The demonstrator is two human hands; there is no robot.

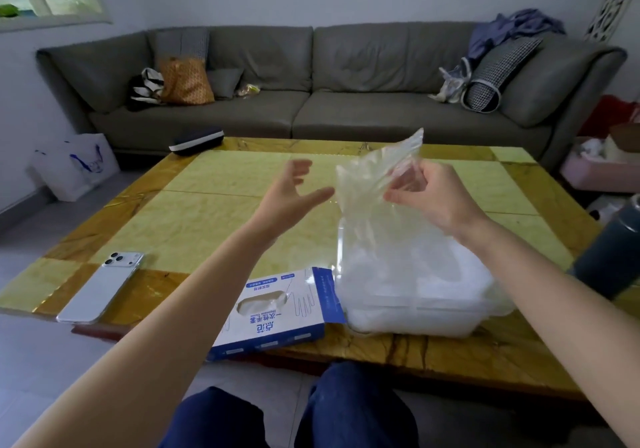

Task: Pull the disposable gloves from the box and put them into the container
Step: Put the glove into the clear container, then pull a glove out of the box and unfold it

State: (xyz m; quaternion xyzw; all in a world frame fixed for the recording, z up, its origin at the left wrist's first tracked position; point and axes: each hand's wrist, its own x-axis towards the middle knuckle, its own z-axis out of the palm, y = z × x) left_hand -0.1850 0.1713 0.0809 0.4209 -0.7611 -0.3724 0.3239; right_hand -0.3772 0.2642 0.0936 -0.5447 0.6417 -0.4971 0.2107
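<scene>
The clear container [415, 295] blurs into its white heap. Her right hand [433, 198] pinches a filmy, crumpled glove [374, 184] aloft; the left hand [291, 194] hangs spread and empty.

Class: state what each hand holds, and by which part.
The right hand pinches the clear glove near its upper end; the left hand holds nothing.

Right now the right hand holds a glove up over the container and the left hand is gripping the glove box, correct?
Not quite. In the head view the left hand is open in the air, holding nothing; the glove box lies untouched on the table. The right hand does hold a glove up over the container.
</scene>
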